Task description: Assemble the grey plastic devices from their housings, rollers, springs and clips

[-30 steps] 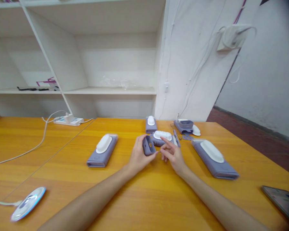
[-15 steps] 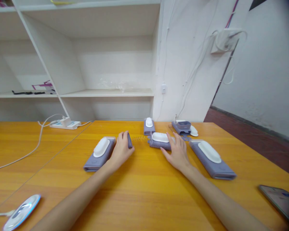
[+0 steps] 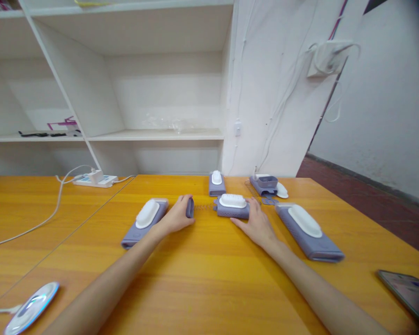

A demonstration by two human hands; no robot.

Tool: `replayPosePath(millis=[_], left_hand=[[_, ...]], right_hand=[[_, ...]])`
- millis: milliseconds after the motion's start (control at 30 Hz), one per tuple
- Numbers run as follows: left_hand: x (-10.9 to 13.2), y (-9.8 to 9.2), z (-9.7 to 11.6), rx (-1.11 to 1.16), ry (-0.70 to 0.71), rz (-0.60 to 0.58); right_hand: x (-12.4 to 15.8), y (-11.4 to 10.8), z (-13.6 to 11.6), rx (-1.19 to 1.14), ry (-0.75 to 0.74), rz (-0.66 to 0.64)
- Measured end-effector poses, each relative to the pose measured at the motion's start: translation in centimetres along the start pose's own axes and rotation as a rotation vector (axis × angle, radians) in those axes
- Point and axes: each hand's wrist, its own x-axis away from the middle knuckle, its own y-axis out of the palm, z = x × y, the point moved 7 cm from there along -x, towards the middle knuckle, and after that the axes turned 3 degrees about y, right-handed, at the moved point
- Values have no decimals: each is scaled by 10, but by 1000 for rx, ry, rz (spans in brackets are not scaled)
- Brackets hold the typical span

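Note:
My left hand [image 3: 177,217] is closed round a small grey-purple end piece [image 3: 190,208], whose face is turned to the right. A thin coil [image 3: 204,206] stretches over the table from that piece towards a grey-purple block [image 3: 232,212] with a ridged white oval part [image 3: 233,200] on top. My right hand [image 3: 259,224] grips the block's right end, thumb along the front and fingers behind. Beside my left hand lies a longer grey-purple case [image 3: 132,238] with a smooth white oval part on it. A similar case [image 3: 323,249] lies right of my right hand.
Behind are a small grey-purple unit [image 3: 216,188] and an opened one [image 3: 265,183] with loose parts. A phone [image 3: 407,291] lies at the right, a lit round charger [image 3: 33,307] at the front left. A power strip [image 3: 95,179] stands by the white shelves [image 3: 157,136].
My left hand has tilted the end piece so more of its face shows. My right fingers have slid off the white top towards the block's right end.

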Motion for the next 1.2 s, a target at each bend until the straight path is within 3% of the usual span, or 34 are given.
replayPosePath(millis=[267,567,833,1200], left_hand=[[-4,9,4,86,48,-61],[-6,8,4,183,56,-23],[-4,17,29,182,175,-111],[0,13,15,202,123,-1]], right_hand=[[-1,-2,-1,-135,8,-56],[-1,7,-4,-273,-24,-240],[3,0,-14,-316,-94,-232],[2,-2,-10,-352,-60,-171]])
